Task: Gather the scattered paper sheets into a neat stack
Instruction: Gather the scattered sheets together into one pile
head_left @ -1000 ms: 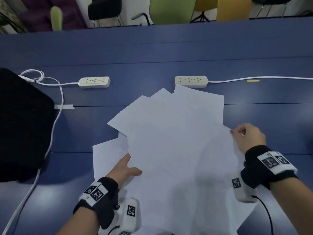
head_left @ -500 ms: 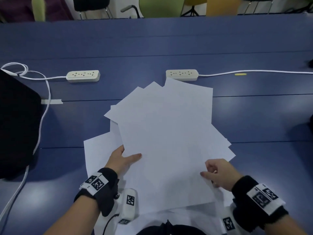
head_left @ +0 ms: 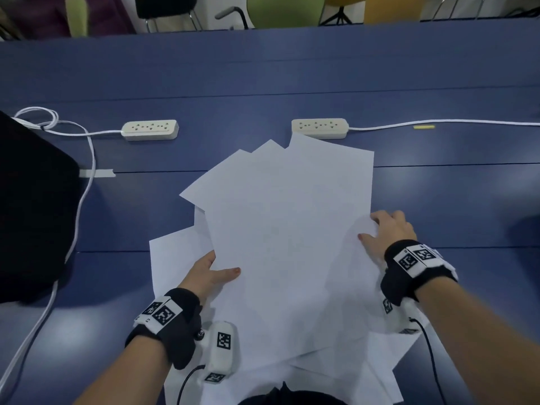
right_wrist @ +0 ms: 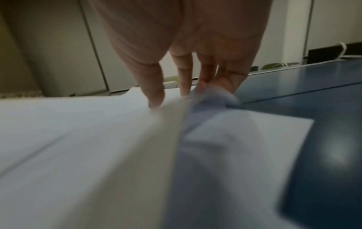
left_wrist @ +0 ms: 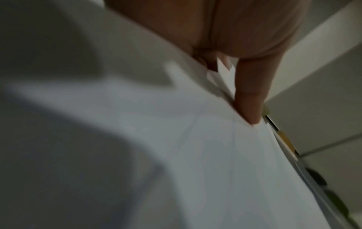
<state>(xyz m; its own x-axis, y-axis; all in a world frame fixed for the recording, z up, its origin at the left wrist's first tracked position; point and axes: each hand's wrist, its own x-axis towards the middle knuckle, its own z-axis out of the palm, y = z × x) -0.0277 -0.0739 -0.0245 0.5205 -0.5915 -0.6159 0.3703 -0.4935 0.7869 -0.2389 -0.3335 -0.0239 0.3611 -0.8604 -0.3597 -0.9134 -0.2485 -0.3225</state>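
Note:
Several white paper sheets point(head_left: 286, 229) lie fanned and overlapping on the blue table point(head_left: 263, 68). My left hand point(head_left: 216, 268) grips their left edge, with the thumb on top and the fingers hidden beneath. In the left wrist view the thumb point(left_wrist: 251, 100) presses on the sheets point(left_wrist: 195, 155). My right hand point(head_left: 382, 230) pinches the right edge of the sheets. In the right wrist view its thumb point(right_wrist: 154, 91) lies on the top sheet point(right_wrist: 78, 139), and the fingers curl behind a raised, bent corner point(right_wrist: 213, 97).
Two white power strips point(head_left: 150, 130) point(head_left: 320, 128) with cables lie just beyond the sheets. A large black object point(head_left: 32, 214) covers the table's left side, with a cable point(head_left: 84, 194) beside it. Chairs point(head_left: 280, 10) stand past the far edge. Bare table point(head_left: 467, 200) shows to the right.
My right hand moved from the near right part of the sheets up to their right edge and now bends a corner there. My left hand kept its hold on the left edge.

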